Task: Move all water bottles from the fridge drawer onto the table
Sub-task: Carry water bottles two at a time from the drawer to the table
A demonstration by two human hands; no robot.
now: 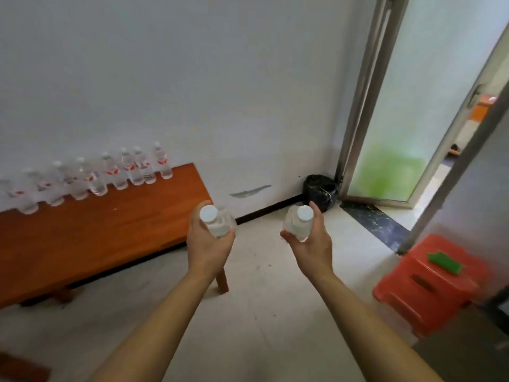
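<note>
My left hand (207,248) grips a clear water bottle (216,220) with a white cap, held upright near the right end of the wooden table (96,232). My right hand (312,245) grips a second clear water bottle (298,221) with a white cap, over the floor to the right of the table. Several water bottles with red labels (115,173) stand in a row along the table's far edge against the wall. The fridge drawer is not in view.
A black bin bag (319,191) sits in the corner by the frosted glass door (399,111), which stands ajar. An orange plastic stool (429,285) with a green item on top stands at the right. The floor is pale tile.
</note>
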